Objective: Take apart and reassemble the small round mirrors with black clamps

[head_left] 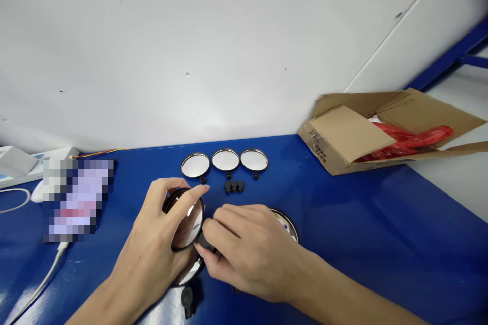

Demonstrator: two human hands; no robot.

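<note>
Tilted in my left hand [150, 236] is a round black-rimmed mirror [192, 226], gripped by its edge. My right hand [253, 251] pinches a small black fitting [207, 241] against the mirror's lower right rim. Under the held mirror, a second round mirror [192, 272] lies on the blue table, partly hidden. A loose black fitting [187, 299] is just in front of it. Behind my right hand, another mirror [288, 224] shows only in part. Farther back lie three mirrors [225, 160] in a row, with several small black fittings [234, 186] in front.
On the right stands an open cardboard box [328, 147] with a red plastic bag [412, 139] inside. A phone-like device [78, 203], blurred out, lies left with a white cable [48, 279]. A white power strip [53, 156] is behind it. The white wall [229, 61] bounds the table's back.
</note>
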